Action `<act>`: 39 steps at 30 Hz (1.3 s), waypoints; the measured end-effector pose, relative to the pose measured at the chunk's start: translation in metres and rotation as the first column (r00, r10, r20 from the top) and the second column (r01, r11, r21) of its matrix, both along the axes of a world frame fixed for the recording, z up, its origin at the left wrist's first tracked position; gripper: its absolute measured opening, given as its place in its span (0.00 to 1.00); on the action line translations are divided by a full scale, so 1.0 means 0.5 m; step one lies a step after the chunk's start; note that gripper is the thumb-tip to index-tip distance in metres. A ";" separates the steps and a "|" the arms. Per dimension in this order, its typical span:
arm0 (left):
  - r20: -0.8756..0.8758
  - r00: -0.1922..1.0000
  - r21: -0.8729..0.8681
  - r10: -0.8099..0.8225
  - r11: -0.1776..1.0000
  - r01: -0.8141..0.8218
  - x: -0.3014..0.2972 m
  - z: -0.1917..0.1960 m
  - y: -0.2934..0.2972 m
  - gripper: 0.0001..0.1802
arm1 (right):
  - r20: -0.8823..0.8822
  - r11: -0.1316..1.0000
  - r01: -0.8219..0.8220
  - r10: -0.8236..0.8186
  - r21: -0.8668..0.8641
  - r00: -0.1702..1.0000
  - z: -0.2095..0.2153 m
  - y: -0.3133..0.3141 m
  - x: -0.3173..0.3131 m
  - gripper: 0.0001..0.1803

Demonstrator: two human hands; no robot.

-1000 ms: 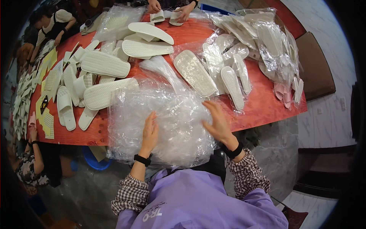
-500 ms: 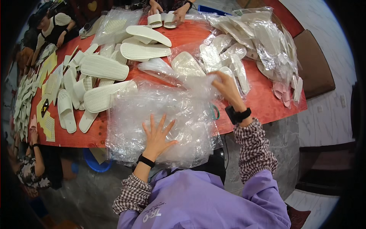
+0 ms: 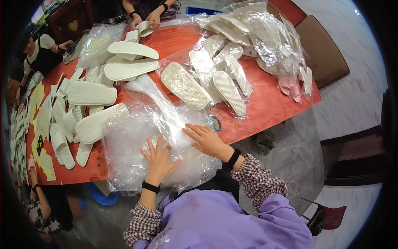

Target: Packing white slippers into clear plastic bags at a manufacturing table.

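Note:
A stack of clear plastic bags (image 3: 128, 153) lies at the table's near edge in front of me. My left hand (image 3: 159, 162) rests flat on it with the fingers spread. Over the right part of the stack, my right hand (image 3: 210, 142) touches the plastic, its fingers stretched out toward the left. A bunched, folded-up strip of plastic bag (image 3: 159, 106) runs from beside those fingertips away toward the far left. Just beyond the stack lies a cream slipper in a clear bag (image 3: 185, 85).
Loose cream slippers (image 3: 92, 92) are heaped on the red table (image 3: 265, 108) to the left. Bagged slippers (image 3: 265, 31) pile up at the far right, near a pink pair (image 3: 289, 88). Across the table, a co-worker's hands (image 3: 145, 19) hold slippers. A blue tub (image 3: 103, 195) stands below the table edge.
My right hand has come down and inward from the raised plastic it gripped, onto the stack. My left hand stays spread on the bags. The whole view has turned slightly.

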State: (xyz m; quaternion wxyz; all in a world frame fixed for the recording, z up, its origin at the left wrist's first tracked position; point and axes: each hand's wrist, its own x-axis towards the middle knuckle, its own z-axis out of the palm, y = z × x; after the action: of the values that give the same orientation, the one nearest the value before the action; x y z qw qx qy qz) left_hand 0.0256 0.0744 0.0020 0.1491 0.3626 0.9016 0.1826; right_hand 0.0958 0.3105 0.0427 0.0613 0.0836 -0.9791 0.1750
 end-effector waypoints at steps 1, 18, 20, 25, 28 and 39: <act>-0.025 1.000 0.026 0.002 1.000 -0.001 0.001 -0.005 -0.003 0.40 | -0.042 0.992 -0.059 0.054 -0.111 0.998 0.003 0.016 0.004 0.31; -0.295 0.928 0.147 0.227 0.971 -0.191 -0.021 0.150 -0.046 0.36 | -0.153 0.775 0.628 -0.614 0.070 0.775 -0.104 0.398 -0.140 0.43; -0.349 0.880 0.109 0.322 0.947 -0.303 -0.041 0.145 -0.062 0.39 | -0.146 0.785 0.620 -0.614 -0.009 0.775 -0.070 0.430 -0.142 0.39; 0.032 0.862 0.118 0.506 0.855 -0.506 -0.075 -0.018 -0.162 0.47 | -0.236 0.685 0.626 -0.722 -0.373 0.650 0.036 0.475 -0.087 0.29; 0.019 0.879 0.008 0.476 0.879 -0.476 -0.081 -0.023 -0.147 0.45 | -0.193 0.602 0.556 -0.759 -0.573 0.622 0.096 0.535 -0.035 0.29; 0.398 0.912 0.629 0.097 0.695 -0.349 -0.026 0.186 -0.090 0.31 | 0.064 -0.225 -0.106 -0.634 -0.969 0.770 0.349 0.059 -0.022 0.25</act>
State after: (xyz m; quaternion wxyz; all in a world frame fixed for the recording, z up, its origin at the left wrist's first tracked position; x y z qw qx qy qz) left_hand 0.0128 0.0296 0.0950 0.1310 0.2414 0.7675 0.5793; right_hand 0.0846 0.3399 0.2173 0.3803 -0.1814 -0.4324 0.7972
